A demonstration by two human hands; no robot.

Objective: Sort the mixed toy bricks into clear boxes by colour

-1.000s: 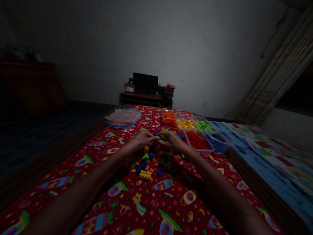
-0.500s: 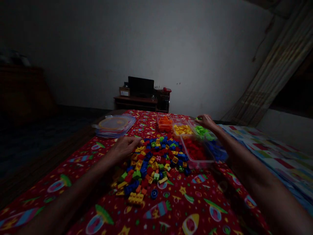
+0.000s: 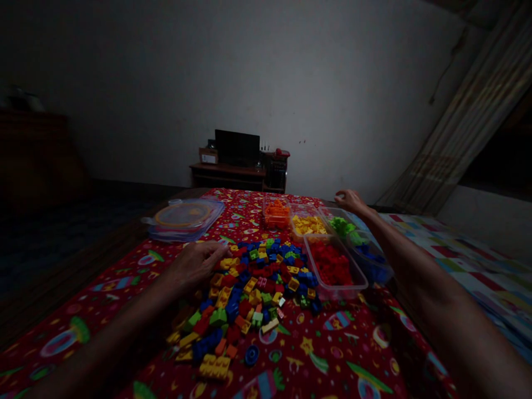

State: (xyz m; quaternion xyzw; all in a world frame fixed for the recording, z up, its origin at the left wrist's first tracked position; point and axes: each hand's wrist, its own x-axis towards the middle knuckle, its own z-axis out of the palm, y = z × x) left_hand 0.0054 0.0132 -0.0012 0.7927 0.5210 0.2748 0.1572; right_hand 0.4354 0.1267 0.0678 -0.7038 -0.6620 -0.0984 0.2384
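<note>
A heap of mixed plastic building bricks (image 3: 249, 288) lies on the red patterned cloth. My left hand (image 3: 199, 263) rests at its left edge, thumb stretched out and fingers loosely curved; I see nothing held in it. Farther off, my right hand (image 3: 351, 200) hovers above the far end of a clear container of green bricks (image 3: 343, 226). A gap shows between its thumb and index finger, with nothing in it. Nearby are containers of red bricks (image 3: 330, 265), yellow bricks (image 3: 310, 225), orange bricks (image 3: 277, 210) and blue bricks (image 3: 372, 257), the last partly behind my right forearm.
Stacked clear lids (image 3: 187, 216) lie at the cloth's far left. A blue wheel-like piece (image 3: 251, 355) and a yellow brick (image 3: 215, 367) sit at the heap's near edge. A checked bedspread (image 3: 453, 249) extends on the right. A desk with a monitor (image 3: 236, 147) stands by the wall.
A green brick that showed at my right fingertips is no longer there, and those fingers have parted. My left hand stays at the heap's left edge. The view has shifted slightly.
</note>
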